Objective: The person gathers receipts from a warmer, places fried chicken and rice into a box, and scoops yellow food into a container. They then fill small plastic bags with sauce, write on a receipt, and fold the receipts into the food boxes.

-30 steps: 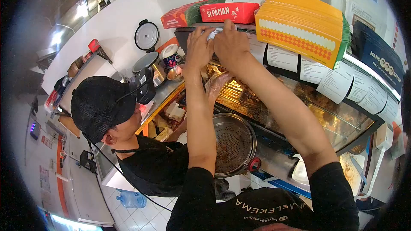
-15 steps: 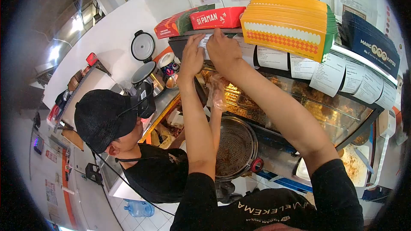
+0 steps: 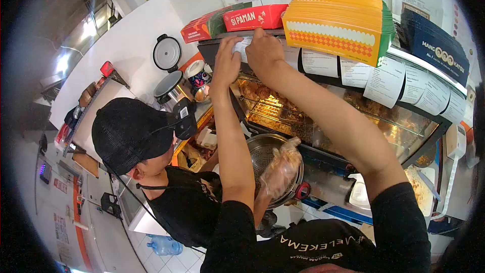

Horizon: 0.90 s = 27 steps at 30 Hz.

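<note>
Both of my arms reach up to the top edge of the display case (image 3: 323, 121). A small printed paper slip (image 3: 243, 49) hangs between my hands on the dark rail. My left hand (image 3: 227, 64) pinches the slip's left side, with the fingertips bent over it. My right hand (image 3: 264, 53) is closed at the slip's right edge, its fingertips up by the rail. More paper slips (image 3: 319, 64) hang along the rail to the right. Just above my hands lies a red "SI PAMAN" box (image 3: 255, 17).
A co-worker in a black cap (image 3: 132, 136) stands at the left. Their plastic-gloved hand (image 3: 281, 169) is above a perforated metal pan (image 3: 260, 157) below my arms. Stacked yellow cartons (image 3: 333, 25) and dark blue cartons (image 3: 437, 45) stand on the case.
The co-worker's gloved hand has moved from the case front down over the perforated pan. My hands stay at the same slip, with little shift.
</note>
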Available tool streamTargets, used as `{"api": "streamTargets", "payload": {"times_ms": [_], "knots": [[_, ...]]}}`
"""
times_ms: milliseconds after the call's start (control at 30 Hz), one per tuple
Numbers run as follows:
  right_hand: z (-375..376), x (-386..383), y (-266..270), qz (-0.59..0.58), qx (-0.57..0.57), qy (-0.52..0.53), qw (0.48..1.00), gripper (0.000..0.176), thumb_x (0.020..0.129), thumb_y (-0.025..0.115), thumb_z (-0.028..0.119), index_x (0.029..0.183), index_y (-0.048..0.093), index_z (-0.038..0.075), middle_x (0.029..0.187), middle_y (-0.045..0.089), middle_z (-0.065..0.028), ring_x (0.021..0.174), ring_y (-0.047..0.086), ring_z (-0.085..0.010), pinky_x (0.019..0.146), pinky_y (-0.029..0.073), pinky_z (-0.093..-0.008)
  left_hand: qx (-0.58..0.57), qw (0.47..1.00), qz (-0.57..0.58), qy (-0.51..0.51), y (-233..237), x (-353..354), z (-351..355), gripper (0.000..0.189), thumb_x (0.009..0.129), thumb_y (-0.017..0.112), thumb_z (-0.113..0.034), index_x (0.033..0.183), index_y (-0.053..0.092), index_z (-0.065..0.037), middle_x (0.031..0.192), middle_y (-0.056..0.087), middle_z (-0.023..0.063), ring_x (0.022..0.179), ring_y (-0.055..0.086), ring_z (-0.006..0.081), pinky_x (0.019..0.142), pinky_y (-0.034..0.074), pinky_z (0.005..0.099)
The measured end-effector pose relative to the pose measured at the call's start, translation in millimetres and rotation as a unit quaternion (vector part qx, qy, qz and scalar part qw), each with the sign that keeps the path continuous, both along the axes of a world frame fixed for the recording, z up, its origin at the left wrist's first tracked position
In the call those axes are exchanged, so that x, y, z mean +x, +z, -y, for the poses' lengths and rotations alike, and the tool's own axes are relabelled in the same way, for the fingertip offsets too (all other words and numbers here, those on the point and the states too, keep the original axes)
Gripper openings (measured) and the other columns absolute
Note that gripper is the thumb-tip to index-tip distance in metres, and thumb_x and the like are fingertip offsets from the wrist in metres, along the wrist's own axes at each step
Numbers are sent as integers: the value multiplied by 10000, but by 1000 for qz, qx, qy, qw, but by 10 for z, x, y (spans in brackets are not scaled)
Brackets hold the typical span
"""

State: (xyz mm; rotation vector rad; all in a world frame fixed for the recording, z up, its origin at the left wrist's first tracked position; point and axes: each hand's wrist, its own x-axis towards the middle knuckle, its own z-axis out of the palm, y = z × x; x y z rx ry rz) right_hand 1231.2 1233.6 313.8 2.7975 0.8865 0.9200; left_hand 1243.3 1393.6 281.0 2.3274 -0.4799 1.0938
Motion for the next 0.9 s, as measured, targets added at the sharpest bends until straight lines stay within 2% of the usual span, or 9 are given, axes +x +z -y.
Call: {"api": "streamTargets", "payload": {"times_ms": [100,367,433,500,567,700,767,867,900], "knots": [[-143,-8,-78,37,20,-68,997,286,906,582,162,1120,718,31,1221,578,-231,1106,615,-287,841,555,-335,8,1000,13,-1,22,-5,25,404,834,486,6,1223,591,-31,1258,554,185,1192,533,384,1028,415,424],[-38,42,-28,-16,10,-19,1000,282,890,618,174,1122,719,49,1195,617,-186,1107,598,-276,856,549,-310,28,999,-3,-27,14,-4,122,363,862,543,-38,1214,631,-43,1260,557,179,1195,528,386,1032,411,434],[-100,191,-58,17,-72,-32,997,370,886,649,259,1198,685,63,1191,602,-162,1118,590,-257,616,556,-386,47,999,-1,-14,5,31,106,356,891,563,-92,1238,637,-64,1265,557,174,1219,516,381,1045,397,431],[-95,225,-99,47,-50,-36,997,376,888,650,261,1203,679,57,1160,608,-161,1076,609,-255,601,543,-368,54,998,-10,-8,-28,61,44,361,916,554,-134,1265,633,-84,1275,557,165,1233,509,372,1055,386,420],[-103,111,22,-78,32,-58,995,344,876,635,181,1190,686,51,1221,636,-175,1192,567,-295,846,550,-325,65,998,19,-7,-60,114,52,357,926,543,-151,1266,634,-94,1280,556,161,1236,505,365,1053,387,406],[-122,3,-27,-60,-34,-41,997,350,897,601,195,1196,678,30,1257,621,-182,1156,588,-304,828,552,-332,76,996,19,-41,40,-111,287,381,898,571,-182,1257,627,-68,1258,565,171,1235,503,364,1064,363,435],[-204,90,-183,54,79,-29,995,369,906,576,217,1198,669,11,1261,614,-197,1149,593,-310,839,544,-361,71,993,18,-89,57,-118,359,399,880,587,-190,1246,621,-34,1261,573,188,1236,503,373,1061,364,440],[-21,0,-13,-30,50,40,998,406,903,573,239,1215,653,-8,1258,606,-225,1172,576,-314,872,526,-387,140,986,84,-28,-9,39,183,405,912,576,-191,1271,595,-5,1336,558,198,1251,507,364,1064,375,415],[-36,15,-14,-25,44,21,998,452,875,621,262,1250,637,11,1272,619,-164,1188,574,-308,939,473,-419,137,987,82,-25,-47,29,233,407,926,566,-194,1283,583,2,1363,546,202,1259,505,362,1071,372,414]]}}
